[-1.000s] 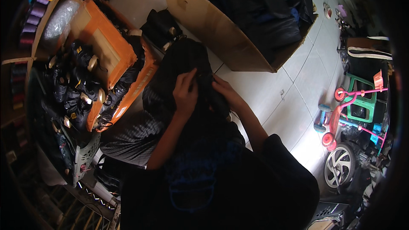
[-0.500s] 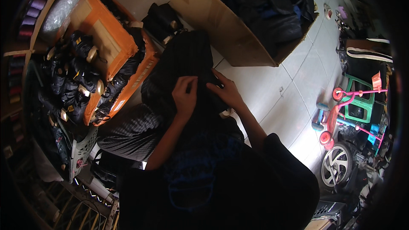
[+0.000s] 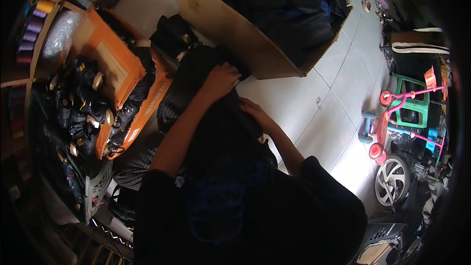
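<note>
The left hand (image 3: pixel 223 79) is just beside the big box (image 3: pixel 221 27), wrist bent, fingers curled. The right hand (image 3: pixel 256 114) is farther from the box, fingers laid along a dark thing (image 3: pixel 230 108). That thing is on the box's near side, between the hands. They seem to be working on it; next calls for careful fingers. Nobody can tell whether either grip pinches anything.

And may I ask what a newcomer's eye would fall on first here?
Probably the pink-and-red scooter by the green stool at the right, bright against its dim surroundings. Next, the large cardboard box with dark contents at the top. Near the centre, the left hand and right hand are at some dark material.
</note>
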`<action>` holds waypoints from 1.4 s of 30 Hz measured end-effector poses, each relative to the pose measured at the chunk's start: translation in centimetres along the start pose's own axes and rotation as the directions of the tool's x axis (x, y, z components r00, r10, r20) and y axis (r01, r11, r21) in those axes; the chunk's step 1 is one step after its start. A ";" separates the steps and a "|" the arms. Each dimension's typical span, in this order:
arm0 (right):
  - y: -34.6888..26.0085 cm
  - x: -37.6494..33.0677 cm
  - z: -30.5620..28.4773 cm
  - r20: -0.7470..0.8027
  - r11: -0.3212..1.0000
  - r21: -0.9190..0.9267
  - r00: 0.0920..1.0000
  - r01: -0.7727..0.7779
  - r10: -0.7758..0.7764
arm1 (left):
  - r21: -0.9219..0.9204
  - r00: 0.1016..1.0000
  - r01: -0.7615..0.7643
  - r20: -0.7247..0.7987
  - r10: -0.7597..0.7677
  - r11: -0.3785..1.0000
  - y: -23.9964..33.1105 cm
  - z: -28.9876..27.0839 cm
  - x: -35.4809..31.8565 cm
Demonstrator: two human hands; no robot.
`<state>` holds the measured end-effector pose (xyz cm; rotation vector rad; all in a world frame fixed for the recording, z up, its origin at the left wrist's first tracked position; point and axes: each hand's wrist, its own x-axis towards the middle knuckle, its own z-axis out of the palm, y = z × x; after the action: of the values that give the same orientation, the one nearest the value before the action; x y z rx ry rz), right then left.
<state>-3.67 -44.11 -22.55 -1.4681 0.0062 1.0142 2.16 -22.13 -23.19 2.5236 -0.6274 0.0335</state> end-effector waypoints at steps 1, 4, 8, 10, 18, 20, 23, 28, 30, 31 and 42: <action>0.0 -0.7 -0.3 0.017 0.992 0.117 0.999 -0.038 0.036 | 0.070 1.000 0.015 0.018 -0.017 0.997 0.3 0.8 0.6; -0.2 -2.7 -1.4 0.070 0.902 0.413 0.992 -0.128 0.109 | 0.257 0.995 0.098 0.005 -0.103 0.962 1.8 3.9 2.8; -0.5 -4.4 -2.4 0.039 0.820 0.557 0.991 -0.128 0.128 | 0.327 0.963 0.260 -0.017 -0.270 0.908 2.7 6.9 4.7; -0.8 -4.5 -2.5 0.008 0.819 0.562 0.991 -0.115 0.134 | 0.350 0.942 0.297 0.046 -0.332 0.888 2.3 8.2 4.9; -2.7 -3.6 -2.4 -0.003 0.824 0.551 0.987 -0.135 0.163 | 0.421 0.956 0.287 -0.178 -0.232 0.861 0.2 8.1 4.3; -2.3 -3.2 -2.5 -0.024 0.821 0.557 0.985 -0.128 0.170 | 0.415 0.951 0.282 0.001 -0.310 0.865 -0.1 8.1 5.0; -1.5 -3.2 -2.8 -0.042 0.823 0.555 0.984 -0.121 0.173 | 0.417 0.928 0.283 0.107 -0.356 0.864 -0.6 8.4 5.4; -2.6 -3.4 -2.4 -0.001 0.824 0.558 0.993 -0.097 0.118 | 0.211 0.881 0.463 -0.005 -0.473 0.861 -0.4 5.5 5.2; -3.2 -3.0 -2.2 0.027 0.849 0.524 0.998 -0.064 0.059 | -0.192 0.800 0.431 -0.371 -0.471 0.882 -0.3 3.4 3.4; -3.7 -2.7 -1.9 0.062 0.862 0.504 0.998 -0.050 0.022 | -0.195 0.754 0.435 -0.455 -0.474 0.879 0.3 1.7 2.6; -6.8 1.4 2.7 0.513 0.879 0.441 0.854 -0.181 -0.082 | -0.450 0.432 0.508 -0.605 -0.669 0.735 5.6 -3.5 -6.5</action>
<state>-0.50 -39.75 -17.42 -0.7139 -0.0901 1.3214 -5.72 -21.77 -18.34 2.0980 0.5986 0.6760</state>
